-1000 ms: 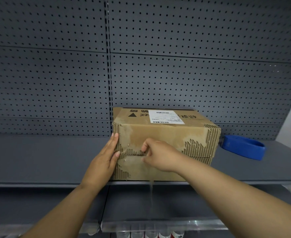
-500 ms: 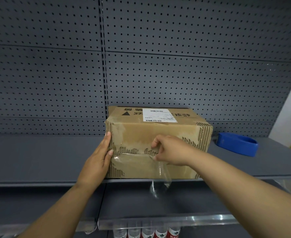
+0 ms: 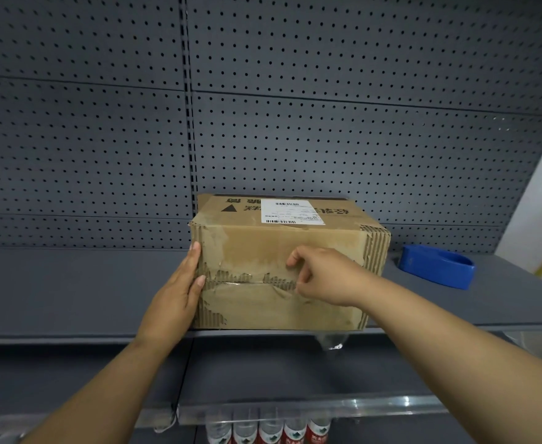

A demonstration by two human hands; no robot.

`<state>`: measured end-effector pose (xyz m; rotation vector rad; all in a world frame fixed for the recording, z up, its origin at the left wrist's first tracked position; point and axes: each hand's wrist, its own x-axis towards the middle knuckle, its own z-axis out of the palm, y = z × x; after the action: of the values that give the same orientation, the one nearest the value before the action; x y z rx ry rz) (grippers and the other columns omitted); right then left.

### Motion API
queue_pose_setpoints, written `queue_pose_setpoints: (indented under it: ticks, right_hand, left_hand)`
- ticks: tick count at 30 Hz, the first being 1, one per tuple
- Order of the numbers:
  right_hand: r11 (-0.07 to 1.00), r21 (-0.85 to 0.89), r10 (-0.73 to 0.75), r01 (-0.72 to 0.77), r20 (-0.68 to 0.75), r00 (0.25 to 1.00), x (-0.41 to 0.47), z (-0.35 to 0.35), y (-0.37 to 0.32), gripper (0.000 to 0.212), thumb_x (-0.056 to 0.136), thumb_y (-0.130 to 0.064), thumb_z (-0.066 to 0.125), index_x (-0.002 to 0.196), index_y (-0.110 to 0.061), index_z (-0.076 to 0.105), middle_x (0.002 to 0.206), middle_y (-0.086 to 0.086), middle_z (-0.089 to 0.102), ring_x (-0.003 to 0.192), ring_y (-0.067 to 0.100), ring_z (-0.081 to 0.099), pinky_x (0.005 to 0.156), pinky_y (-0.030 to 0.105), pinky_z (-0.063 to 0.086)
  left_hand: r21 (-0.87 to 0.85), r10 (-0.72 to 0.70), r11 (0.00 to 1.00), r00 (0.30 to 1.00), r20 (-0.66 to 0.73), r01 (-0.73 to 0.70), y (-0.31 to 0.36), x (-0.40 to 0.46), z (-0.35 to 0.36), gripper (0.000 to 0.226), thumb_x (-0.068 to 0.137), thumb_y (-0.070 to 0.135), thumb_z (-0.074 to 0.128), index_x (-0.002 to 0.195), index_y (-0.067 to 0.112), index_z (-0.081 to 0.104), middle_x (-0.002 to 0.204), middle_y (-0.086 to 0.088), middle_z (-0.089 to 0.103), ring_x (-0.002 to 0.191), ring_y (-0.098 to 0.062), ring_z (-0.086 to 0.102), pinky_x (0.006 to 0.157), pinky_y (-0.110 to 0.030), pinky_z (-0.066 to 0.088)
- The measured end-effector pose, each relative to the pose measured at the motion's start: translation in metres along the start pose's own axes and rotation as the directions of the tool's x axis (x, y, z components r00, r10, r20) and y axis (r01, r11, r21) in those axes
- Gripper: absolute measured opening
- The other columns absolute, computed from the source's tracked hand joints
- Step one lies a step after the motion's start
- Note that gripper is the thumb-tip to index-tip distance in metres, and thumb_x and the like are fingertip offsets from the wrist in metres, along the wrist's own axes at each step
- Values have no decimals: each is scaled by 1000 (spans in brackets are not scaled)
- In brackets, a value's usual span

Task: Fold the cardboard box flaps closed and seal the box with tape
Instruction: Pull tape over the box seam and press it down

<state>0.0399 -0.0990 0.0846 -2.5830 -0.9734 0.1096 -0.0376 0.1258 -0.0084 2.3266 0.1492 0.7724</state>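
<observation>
- On the shelf [image 3: 71,290], the cardboard box [image 3: 279,270] sits near the front edge.
- The right hand [image 3: 324,277] now pinches clear tape [image 3: 250,281] along the seam, further right than before.
- The left hand [image 3: 180,290] lies flat, steadying the box's left side.
- The seal looks partly done.

A single head-worn wide-angle camera looks forward and slightly down from close in front of a dark grey metal shelf [image 3: 71,293], facing its perforated grey back panel [image 3: 327,123] at 12 o'clock, with both forearms entering from 6 o'clock and no second view to overlap.
</observation>
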Motion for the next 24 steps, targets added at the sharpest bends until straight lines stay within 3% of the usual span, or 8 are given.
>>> queue_pose_setpoints:
  ticks: [8, 15, 20, 24]
  right_hand:
    - [997, 1, 71, -71, -53, 996, -4, -6, 19, 31, 76, -22, 76, 101, -20, 57, 77, -16, 50, 80, 10, 54, 62, 17, 39]
    - [992, -47, 111, -117, -117, 987, -13, -11, 38, 31, 74, -30, 77, 92, -19, 54, 80, -7, 58, 80, 15, 58, 66, 27, 44]
    - [994, -27, 103, -108, -152, 983, -19, -10, 48, 35, 73, -33, 77, 96, -17, 55, 76, -6, 58, 70, 8, 53, 60, 22, 40]
    - [996, -2, 88, -90, -173, 981, -22, -7, 58, 29, 75, -27, 76, 91, -21, 53, 73, -10, 58, 65, 3, 53, 59, 17, 41]
  left_hand:
    - [-42, -40, 998, 999, -33, 38, -1, -2, 2, 54, 98, 31, 34, 127, 59, -2, 144, 21, 19, 136, -16, 32, 108, -35, 30]
    - [-97, -62, 994, 995, -82, 54, 1, -3, 8, 53, 99, 26, 34, 128, 56, 2, 137, 23, 21, 135, -20, 34, 105, -37, 33]
    - [-78, -80, 994, 994, -76, 74, -3, -3, 9, 54, 98, 28, 34, 128, 56, -1, 149, 5, 31, 133, -24, 38, 103, -39, 36]
    - [-37, -78, 996, 995, -60, 76, -5, -1, 8, 56, 98, 26, 36, 130, 53, -1, 149, 1, 32, 130, -28, 41, 101, -41, 38]
